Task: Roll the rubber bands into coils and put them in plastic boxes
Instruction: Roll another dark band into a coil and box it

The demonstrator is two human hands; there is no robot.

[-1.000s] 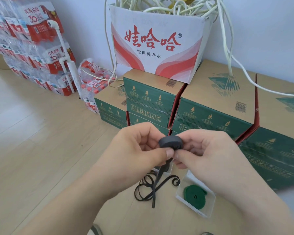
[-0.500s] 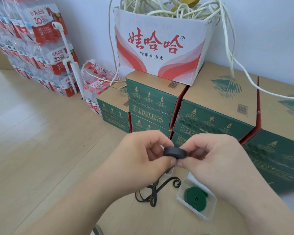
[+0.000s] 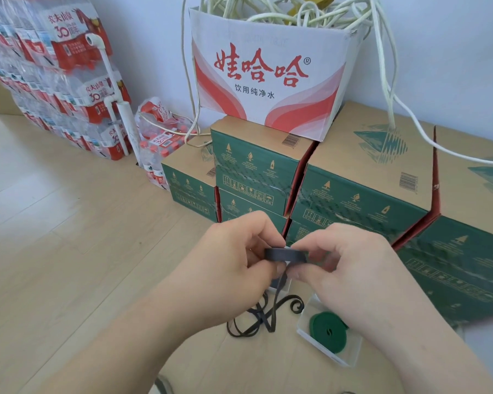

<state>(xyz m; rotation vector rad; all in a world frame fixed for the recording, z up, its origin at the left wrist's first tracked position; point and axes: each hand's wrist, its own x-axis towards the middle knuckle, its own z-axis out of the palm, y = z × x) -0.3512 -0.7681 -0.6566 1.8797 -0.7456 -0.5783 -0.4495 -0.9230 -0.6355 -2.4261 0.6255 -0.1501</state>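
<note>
A black rubber band is partly wound into a flat coil (image 3: 285, 255), held between both hands above the floor. My left hand (image 3: 234, 260) pinches the coil's left side with thumb and fingers. My right hand (image 3: 350, 265) pinches its right side. The unrolled tail of the band (image 3: 256, 319) hangs down from the coil and lies in loose loops on the wooden floor. A clear plastic box (image 3: 350, 358) sits on the floor below my right hand, with a coiled green rubber band (image 3: 326, 331) inside it. Another clear box is partly hidden behind the hanging tail.
Green and brown cartons (image 3: 362, 180) are stacked against the wall just beyond my hands. A white and red carton (image 3: 268, 75) full of white cables stands on them. Packs of bottled water (image 3: 54, 81) are piled at the left. Bare wooden floor (image 3: 69, 251) stretches to the left.
The coil has tipped from showing its round face to lying edge-on between my fingers. Both hands have shifted slightly as the camera moved; more of the tail is drawn up.
</note>
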